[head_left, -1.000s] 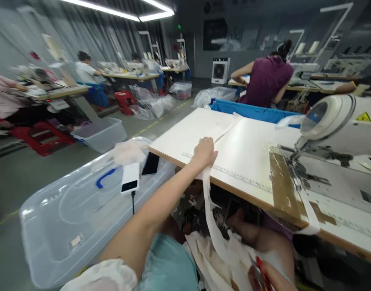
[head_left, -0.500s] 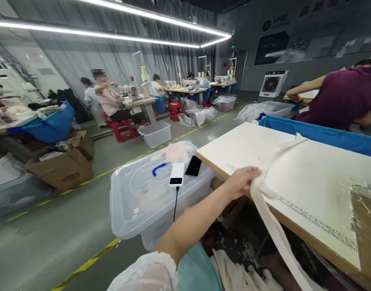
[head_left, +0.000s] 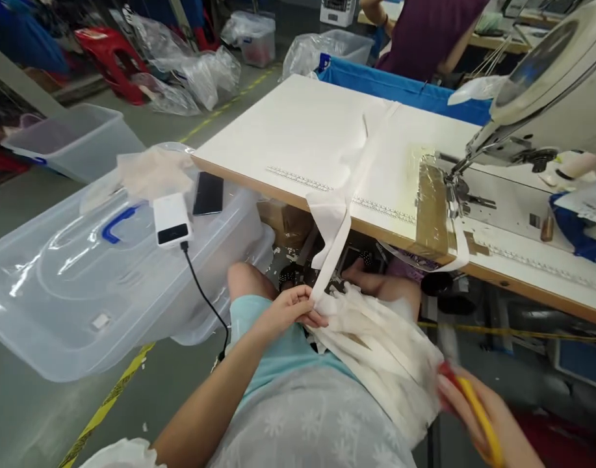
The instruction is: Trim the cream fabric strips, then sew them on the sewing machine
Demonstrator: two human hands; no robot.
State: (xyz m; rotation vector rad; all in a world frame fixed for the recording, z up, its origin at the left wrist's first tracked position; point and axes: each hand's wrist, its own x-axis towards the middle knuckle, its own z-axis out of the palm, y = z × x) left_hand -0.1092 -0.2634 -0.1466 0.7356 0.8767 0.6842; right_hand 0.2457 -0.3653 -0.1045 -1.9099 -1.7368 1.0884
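My left hand pinches a white fabric strip above my lap. From the fingers the strip runs up over the table's front edge and across the white tabletop. A bunch of cream fabric strips lies over my lap, right beside that hand. At the lower right, my right hand is closed around scissors with red and yellow handles. Their blades are smeared by motion and point up, near the bunch's right edge. Part of the right hand runs out of the frame.
A sewing machine stands on the table's right side. Left of the table, a lidded clear plastic bin carries a white power bank, a black phone and pale fabric. A blue cloth bin lines the far edge, with a person beyond.
The view has swung down and right. My left hand has come from the table's edge to my lap with the strip; my right hand with the scissors and the sewing machine now show.
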